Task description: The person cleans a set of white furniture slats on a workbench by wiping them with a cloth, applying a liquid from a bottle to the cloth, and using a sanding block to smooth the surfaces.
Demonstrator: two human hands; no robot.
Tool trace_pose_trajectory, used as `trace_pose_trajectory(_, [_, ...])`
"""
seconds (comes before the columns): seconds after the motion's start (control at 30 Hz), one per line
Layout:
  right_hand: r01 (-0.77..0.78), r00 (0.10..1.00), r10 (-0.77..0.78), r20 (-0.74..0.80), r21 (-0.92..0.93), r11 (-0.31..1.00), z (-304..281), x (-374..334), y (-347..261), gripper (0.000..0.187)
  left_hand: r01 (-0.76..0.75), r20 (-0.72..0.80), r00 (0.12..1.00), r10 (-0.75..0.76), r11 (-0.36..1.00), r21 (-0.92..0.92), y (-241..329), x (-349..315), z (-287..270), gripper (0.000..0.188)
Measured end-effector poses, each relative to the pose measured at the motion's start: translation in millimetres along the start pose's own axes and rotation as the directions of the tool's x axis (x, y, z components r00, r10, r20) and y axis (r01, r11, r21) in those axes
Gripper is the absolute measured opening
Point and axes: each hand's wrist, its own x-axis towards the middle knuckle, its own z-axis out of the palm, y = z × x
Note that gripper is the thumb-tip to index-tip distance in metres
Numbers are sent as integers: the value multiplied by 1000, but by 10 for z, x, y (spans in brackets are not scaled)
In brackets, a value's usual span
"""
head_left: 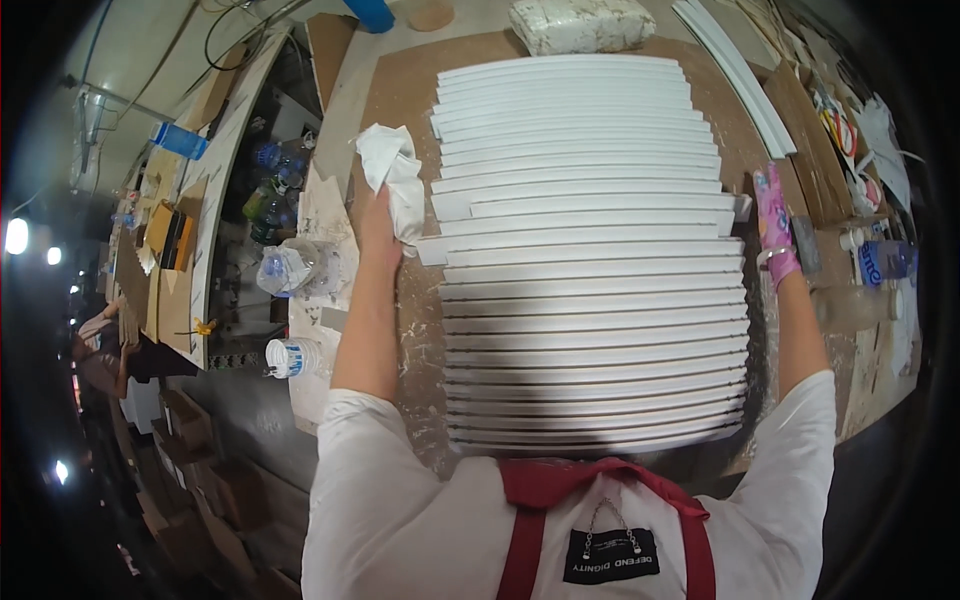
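In front of me lies a wide row of long white strips (595, 280), side by side and running left to right. A few near the middle jut out past the others at their ends. My left hand (378, 218) is closed on a crumpled white cloth (403, 190), just beyond the strips' left ends; the cloth hides most of its fingers. My right hand (774, 222), in a pink patterned glove with a white band at the wrist, is beside the right ends with its fingers stretched away from me. I see nothing in it.
A brown board (400, 95) lies under the strips. Beyond them sits a white-wrapped block (582, 24). Longer white strips (738, 75) and a cardboard box (812, 140) lie at the right, near a bottle (885, 262). A white cup (293, 357) stands left. Another person (103, 350) is far left.
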Motion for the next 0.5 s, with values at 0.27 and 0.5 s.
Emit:
trace_pose_trajectory(0.27, [320,917,-201,344,-334,887,100,-238,-323,68,-217,35,976,215,972,94,0,-127,246,39])
trace_pose_trajectory(0.5, [619,775,-556,301,-539,571,668,37,-826,59,-770,481,598,642,292,568,387,-162,1709,63])
